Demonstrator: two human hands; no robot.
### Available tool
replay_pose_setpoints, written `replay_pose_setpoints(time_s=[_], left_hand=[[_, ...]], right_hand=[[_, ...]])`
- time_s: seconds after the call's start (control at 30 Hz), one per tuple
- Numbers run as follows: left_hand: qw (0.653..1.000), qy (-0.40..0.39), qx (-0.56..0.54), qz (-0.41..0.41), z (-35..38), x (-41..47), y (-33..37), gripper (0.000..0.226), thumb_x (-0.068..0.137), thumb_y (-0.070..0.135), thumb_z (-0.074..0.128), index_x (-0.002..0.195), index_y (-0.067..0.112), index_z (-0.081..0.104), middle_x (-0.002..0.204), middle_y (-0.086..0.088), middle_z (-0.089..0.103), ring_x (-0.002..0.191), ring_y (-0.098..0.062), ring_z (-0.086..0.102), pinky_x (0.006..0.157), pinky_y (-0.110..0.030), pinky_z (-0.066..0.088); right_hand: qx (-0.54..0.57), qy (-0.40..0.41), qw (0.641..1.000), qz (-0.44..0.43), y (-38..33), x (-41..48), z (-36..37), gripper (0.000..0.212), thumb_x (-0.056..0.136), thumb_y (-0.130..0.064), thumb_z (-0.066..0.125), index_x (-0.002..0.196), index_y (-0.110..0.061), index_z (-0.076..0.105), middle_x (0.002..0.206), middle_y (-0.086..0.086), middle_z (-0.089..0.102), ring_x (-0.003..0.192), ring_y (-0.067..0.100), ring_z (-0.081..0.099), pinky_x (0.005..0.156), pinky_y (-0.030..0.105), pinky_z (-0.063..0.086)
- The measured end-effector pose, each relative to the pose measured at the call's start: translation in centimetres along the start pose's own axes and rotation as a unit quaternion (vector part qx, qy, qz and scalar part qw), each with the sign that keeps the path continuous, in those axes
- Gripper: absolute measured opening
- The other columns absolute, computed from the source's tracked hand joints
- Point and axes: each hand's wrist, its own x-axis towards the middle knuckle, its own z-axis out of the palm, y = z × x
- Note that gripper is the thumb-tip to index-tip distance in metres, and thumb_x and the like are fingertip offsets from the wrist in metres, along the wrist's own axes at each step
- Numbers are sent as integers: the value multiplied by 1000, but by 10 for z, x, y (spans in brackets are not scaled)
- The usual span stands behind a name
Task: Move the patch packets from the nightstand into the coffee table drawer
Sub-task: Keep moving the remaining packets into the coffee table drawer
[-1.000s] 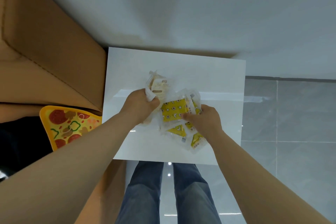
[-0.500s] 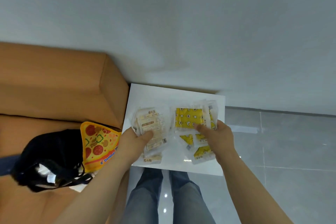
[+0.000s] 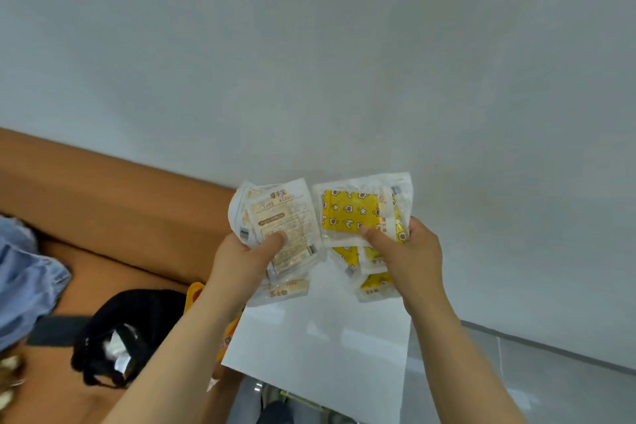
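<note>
a pale grey wall (image 3: 309,62) fills the upper view. below it on the left runs a brown couch (image 3: 120,210), carrying blue cloth (image 3: 27,279) and a black bag (image 3: 113,330). the white worktop (image 3: 327,337) sits beside the couch, lower centre. the left grip (image 3: 247,258) clasps a fanned bunch of beige patch packets (image 3: 285,217), thumb pressed on the front one. the right grip (image 3: 409,255) clasps a bunch of yellow patch packets (image 3: 351,213) the same way. both bunches are held up side by side, edges nearly touching, over the worktop's far edge.
</note>
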Motion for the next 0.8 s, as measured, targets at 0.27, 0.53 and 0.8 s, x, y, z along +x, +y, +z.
replay_pose_setpoints(time_s=[0.27,0.53,0.8], left_hand=[[991,101,-71,60,12,-61,39,25,88,13,63,108,28,66,104,8,72,98,-13,68,80,-32,54],[965,212,-115,99,-15,-121,53,25,87,15,64,106,31,67,106,8,72,100,-18,68,92,-47,52],[921,335,-157,125,-71,-201,46,29,87,13,64,114,25,65,109,5,71,100,-18,68,89,-42,54]], right_hand=[[16,-91,992,-92,-57,2,-40,14,76,-20,79,83,-23,67,75,-7,72,62,5,68,51,16,51],[55,-183,966,-173,-100,-28,-23,13,77,-18,78,88,-19,70,77,-6,73,65,3,69,50,13,49],[50,-293,928,-226,-128,-99,39,19,76,-23,78,94,-22,70,85,-7,74,72,6,71,59,24,57]])
